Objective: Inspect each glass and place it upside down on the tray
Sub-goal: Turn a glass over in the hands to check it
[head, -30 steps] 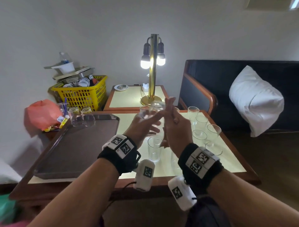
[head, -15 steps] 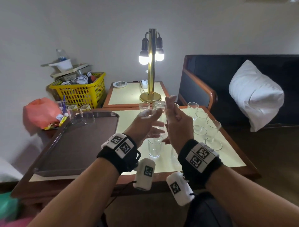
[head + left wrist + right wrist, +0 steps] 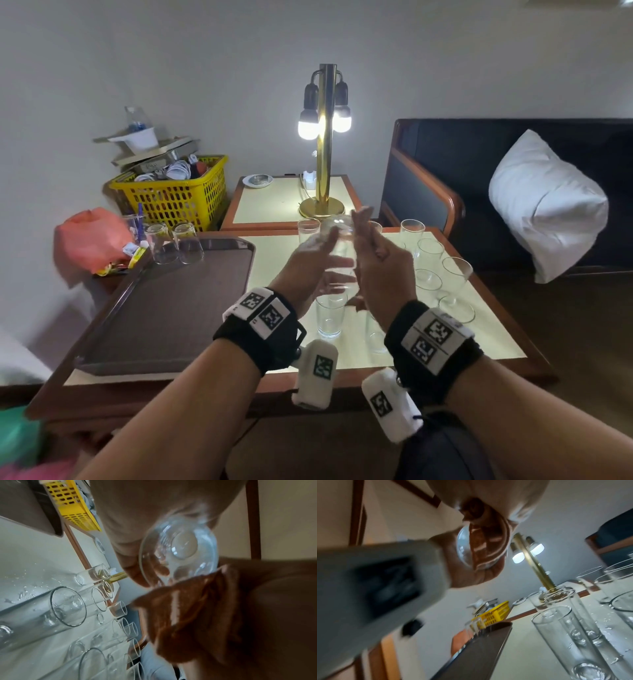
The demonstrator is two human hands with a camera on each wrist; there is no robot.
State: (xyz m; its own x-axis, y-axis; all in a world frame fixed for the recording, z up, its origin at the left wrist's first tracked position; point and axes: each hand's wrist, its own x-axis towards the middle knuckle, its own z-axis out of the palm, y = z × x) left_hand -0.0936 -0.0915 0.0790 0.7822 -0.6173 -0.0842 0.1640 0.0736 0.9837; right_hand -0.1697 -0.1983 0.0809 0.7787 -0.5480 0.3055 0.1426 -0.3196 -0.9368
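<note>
We see our hands block much of the held glass, and glare and blur soften its edges; it sits raised between both palms above the table. Our left hand curls its fingers around one side, our right hand presses nearly straight fingers against the other. The brown tray carries two upturned glasses at its far corner. More glasses stand upright right of the hands.
</note>
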